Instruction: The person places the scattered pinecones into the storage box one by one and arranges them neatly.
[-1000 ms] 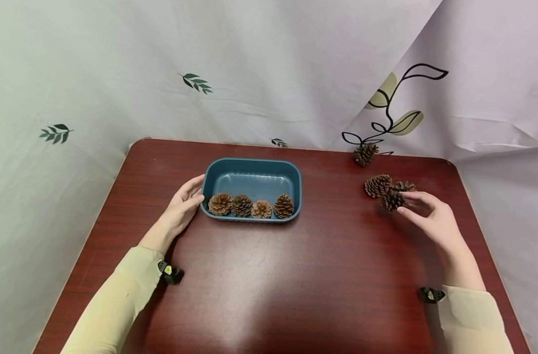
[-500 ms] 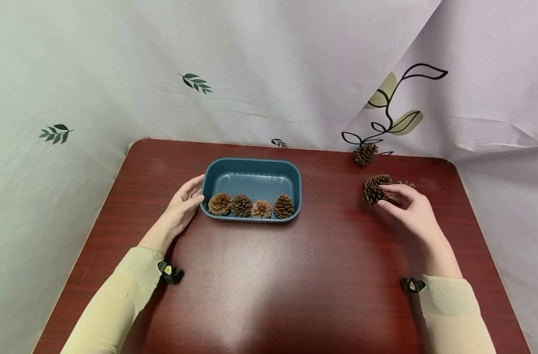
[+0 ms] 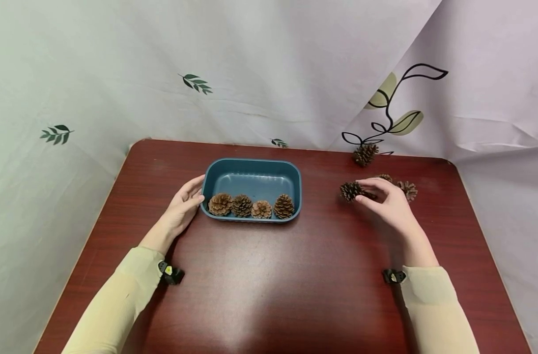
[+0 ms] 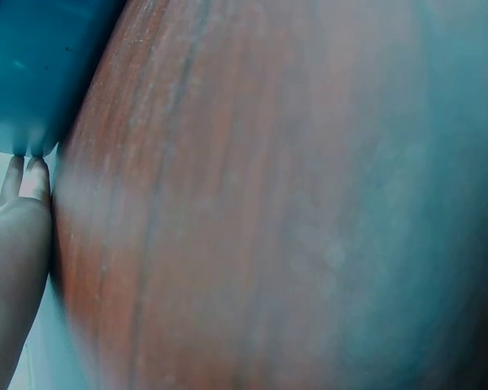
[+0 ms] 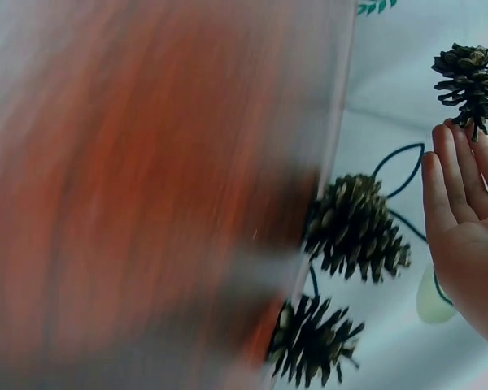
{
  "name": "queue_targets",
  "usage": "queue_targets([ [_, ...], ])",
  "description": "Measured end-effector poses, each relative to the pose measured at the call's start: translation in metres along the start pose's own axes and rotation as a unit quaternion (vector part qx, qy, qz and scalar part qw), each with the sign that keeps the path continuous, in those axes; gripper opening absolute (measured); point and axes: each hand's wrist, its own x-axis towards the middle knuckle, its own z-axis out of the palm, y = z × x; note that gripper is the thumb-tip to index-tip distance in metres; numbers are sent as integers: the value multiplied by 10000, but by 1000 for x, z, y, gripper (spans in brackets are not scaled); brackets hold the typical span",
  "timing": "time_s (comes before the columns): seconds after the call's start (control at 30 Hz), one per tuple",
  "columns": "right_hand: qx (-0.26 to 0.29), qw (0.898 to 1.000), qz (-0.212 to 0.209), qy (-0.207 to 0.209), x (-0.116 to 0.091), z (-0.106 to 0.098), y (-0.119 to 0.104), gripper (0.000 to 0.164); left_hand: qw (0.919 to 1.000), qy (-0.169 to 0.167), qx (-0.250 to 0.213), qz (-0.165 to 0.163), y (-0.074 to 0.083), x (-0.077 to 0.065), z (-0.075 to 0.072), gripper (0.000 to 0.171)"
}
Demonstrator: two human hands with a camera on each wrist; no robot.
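A blue plastic bin (image 3: 246, 183) stands at the middle back of the table, with several pinecones (image 3: 241, 205) in a row along its front wall. My left hand (image 3: 179, 209) rests against the bin's left side, thumb by the front corner and fingers along the outer wall; in the left wrist view its fingertips meet the bin (image 4: 32, 73). Between thumb and fingertips, my right hand (image 3: 390, 202) pinches a dark pinecone (image 3: 350, 191) by one end, right of the bin. The right wrist view shows this pinecone (image 5: 465, 77) raised at the fingertips.
Beneath and beyond my right hand lie more pinecones, one (image 3: 408, 191) to its right and another partly hidden by it. A further pinecone (image 3: 365, 155) sits at the back edge. Patterned cloth (image 3: 251, 73) hangs behind the red-brown table (image 3: 260, 275).
My right hand has moved left, carrying the dark pinecone away from the others toward the bin. The left hand and the bin have stayed put.
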Motion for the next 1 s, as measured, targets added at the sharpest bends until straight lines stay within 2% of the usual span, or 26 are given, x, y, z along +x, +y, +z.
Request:
queue_targets([
  [0.3,112,9996,-56,-240,13,20,-11,37,10000,4,78,-32,1,-1,1,52],
  [0.53,33,9989,-360,-304,25,37,-20,37,10000,18,0,4,2,-1,3,51],
  [0.73,206,9973,-570,-407,37,52,-30,38,10000,1,-37,60,2,-1,3,51],
  [1.0,211,9961,-679,-529,49,68,-41,39,9999,-39,-58,81,1,-1,3,51],
])
